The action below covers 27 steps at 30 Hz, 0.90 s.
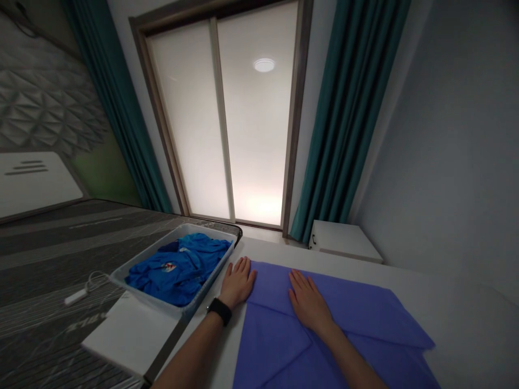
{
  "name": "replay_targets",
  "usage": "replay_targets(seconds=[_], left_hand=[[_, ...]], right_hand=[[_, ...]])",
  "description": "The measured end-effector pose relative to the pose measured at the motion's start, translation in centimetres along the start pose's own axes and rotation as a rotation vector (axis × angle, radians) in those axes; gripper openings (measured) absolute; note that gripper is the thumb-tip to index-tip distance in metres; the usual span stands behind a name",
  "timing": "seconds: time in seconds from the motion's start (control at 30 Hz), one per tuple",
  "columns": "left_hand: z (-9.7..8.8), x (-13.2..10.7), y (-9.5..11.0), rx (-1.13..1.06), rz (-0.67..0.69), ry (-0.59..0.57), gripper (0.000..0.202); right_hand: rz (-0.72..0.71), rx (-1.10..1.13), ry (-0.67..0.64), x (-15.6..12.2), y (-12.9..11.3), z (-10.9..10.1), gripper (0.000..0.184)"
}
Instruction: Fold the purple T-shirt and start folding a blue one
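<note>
A purple cloth (279, 329) lies spread on the white table (279, 249), with a folded-over band along its far side and crease lines across it. At its far left corner, my left hand (237, 283) rests flat, fingers stretched out, partly on the white tabletop and touching the cloth's edge; a black watch (219, 310) is on that wrist. My right hand (308, 301) lies flat on the folded band near the middle, fingers pointing away from me. Neither hand grips anything. The near part of the cloth runs out of view.
Left of the table, a clear plastic bin (184, 310) holds crumpled blue clothing (178, 267). It stands by a dark patterned bed (48, 259) with a white power strip (76, 296) on it. A white cabinet (344, 237) stands beyond the table, near teal curtains (344, 119) and sliding doors (255, 135).
</note>
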<state>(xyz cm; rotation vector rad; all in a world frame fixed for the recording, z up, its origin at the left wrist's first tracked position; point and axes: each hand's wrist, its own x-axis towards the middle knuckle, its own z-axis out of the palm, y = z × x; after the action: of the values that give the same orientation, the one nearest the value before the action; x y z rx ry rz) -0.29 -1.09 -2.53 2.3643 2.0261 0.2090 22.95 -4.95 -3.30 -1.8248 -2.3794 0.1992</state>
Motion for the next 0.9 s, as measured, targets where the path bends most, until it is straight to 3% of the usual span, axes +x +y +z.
replay_targets(seconds=[0.17,0.4,0.5,0.6,0.7,0.9], left_hand=[[0.2,0.2,-1.0,-0.156,-0.014,0.037,0.051],[-0.3,-0.5,-1.6,-0.553,0.270,0.294,0.052],[-0.8,-0.5,-2.2,-0.757,0.223,0.379,0.050],[-0.9,-0.1,-3.0,-0.904,0.161,0.381,0.051],[-0.5,0.0,-2.9,-0.847,0.168,0.335,0.050],[0.2,-1.3,0.1,-0.321,0.413,0.150,0.058]], right_hand=[[-0.003,0.001,-0.009,0.0,0.1,0.1,0.062],[-0.001,0.007,-0.002,0.1,0.1,0.2,0.062],[0.003,0.006,-0.015,0.1,0.0,0.0,0.062],[0.000,-0.002,-0.016,0.1,-0.1,-0.1,0.063],[-0.005,-0.003,-0.005,0.1,0.0,0.0,0.062],[-0.004,-0.005,0.005,0.0,0.0,-0.1,0.062]])
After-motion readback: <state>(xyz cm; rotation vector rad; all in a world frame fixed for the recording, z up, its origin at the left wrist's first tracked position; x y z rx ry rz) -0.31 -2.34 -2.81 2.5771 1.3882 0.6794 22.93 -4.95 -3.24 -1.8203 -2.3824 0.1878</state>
